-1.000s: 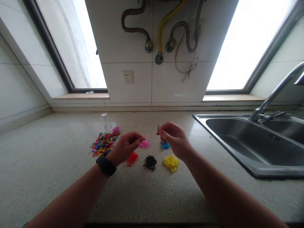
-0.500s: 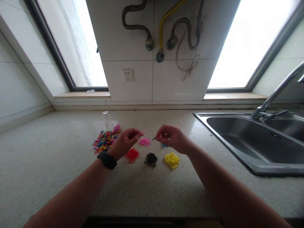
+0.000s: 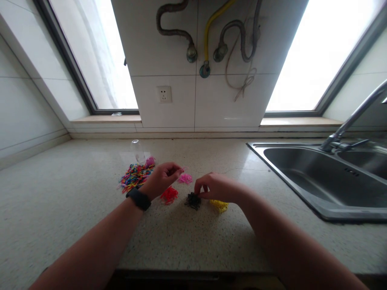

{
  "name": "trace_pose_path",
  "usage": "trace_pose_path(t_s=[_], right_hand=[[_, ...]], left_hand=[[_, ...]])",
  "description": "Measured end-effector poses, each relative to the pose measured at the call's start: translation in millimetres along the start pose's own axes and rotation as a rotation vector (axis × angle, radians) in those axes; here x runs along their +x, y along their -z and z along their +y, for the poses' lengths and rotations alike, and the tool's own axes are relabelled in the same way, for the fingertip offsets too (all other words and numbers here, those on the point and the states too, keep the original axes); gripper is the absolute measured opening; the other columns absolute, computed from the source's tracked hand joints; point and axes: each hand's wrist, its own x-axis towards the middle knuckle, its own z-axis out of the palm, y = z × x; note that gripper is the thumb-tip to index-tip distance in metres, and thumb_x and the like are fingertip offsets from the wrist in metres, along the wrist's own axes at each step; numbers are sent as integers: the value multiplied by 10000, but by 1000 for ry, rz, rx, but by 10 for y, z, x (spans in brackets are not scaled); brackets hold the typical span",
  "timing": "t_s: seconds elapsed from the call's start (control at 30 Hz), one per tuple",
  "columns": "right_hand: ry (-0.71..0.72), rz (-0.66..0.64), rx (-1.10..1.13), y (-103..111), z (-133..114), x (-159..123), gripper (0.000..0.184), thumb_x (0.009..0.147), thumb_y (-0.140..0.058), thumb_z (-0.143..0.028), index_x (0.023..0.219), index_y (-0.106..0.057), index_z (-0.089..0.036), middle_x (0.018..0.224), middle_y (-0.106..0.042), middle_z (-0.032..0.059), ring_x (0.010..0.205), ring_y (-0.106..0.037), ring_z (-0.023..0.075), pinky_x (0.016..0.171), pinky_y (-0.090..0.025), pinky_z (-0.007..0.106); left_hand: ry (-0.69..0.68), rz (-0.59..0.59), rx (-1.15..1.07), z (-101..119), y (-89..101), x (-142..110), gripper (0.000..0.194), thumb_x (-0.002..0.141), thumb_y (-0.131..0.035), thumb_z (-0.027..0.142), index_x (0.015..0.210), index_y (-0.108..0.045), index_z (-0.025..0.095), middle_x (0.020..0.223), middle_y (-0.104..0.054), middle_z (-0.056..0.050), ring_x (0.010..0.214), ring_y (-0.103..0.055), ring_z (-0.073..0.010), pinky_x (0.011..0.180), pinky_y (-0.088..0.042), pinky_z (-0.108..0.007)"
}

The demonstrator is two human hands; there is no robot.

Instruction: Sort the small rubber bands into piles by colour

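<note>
From the head, the left hand point(image 3: 161, 177) pinches a thin pink band point(image 3: 185, 168) by the pink pile point(image 3: 186, 179). The right hand point(image 3: 216, 187) has its fingertips down at the black pile point(image 3: 192, 202); I cannot tell if they pinch a band. The red pile point(image 3: 169, 195), the yellow pile point(image 3: 220, 206) and a big mixed pile point(image 3: 135, 177) are on the table point(image 3: 181, 241) too, yellow partly hidden by the right hand.
</note>
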Motion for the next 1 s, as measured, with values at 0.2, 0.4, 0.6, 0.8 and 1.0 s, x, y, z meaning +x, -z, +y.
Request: trace_pose_path(t_s=[0.2,0.4,0.6,0.8,1.0], right_hand=[[82,46,21,-40,20,30,173,783,-671,-134,924,-722,-219,881,-719,6,714,-612,122,695,-436,238],[95,148,81,-61,63,44,156,812,-627,-113,905,-717,-199,826,-692,6,688,-574,112,671,-421,229],[47,239,-44,-55,110,49,161,841,-603,-127,939,-705,-202,858,-687,14,690,-558,108,663,-387,233],[-10,287,-216,-12,156,9,154,876,-586,-188,980,-690,-231,928,-708,20,745,-595,131,681,-387,249],[-33,301,-231,1,190,9,151,882,-575,-204,982,-684,-237,936,-718,23,774,-621,144,700,-402,258]], left_hand=[[-18,-2,49,-14,4,15,283,905,-579,397,882,-692,139,754,-660,-34,690,-560,-149,624,-431,-254],[2,0,-4,1,3,5,287,906,-588,398,892,-689,130,735,-638,-23,669,-530,-134,610,-414,-245],[15,16,-44,-1,10,11,288,906,-590,395,898,-690,126,746,-629,-20,669,-518,-127,606,-406,-239],[31,52,-69,29,25,16,281,902,-591,392,880,-679,126,752,-621,-24,679,-514,-130,605,-404,-240],[14,74,-109,9,26,22,289,902,-594,404,878,-678,128,744,-617,-19,672,-516,-124,610,-413,-240]])
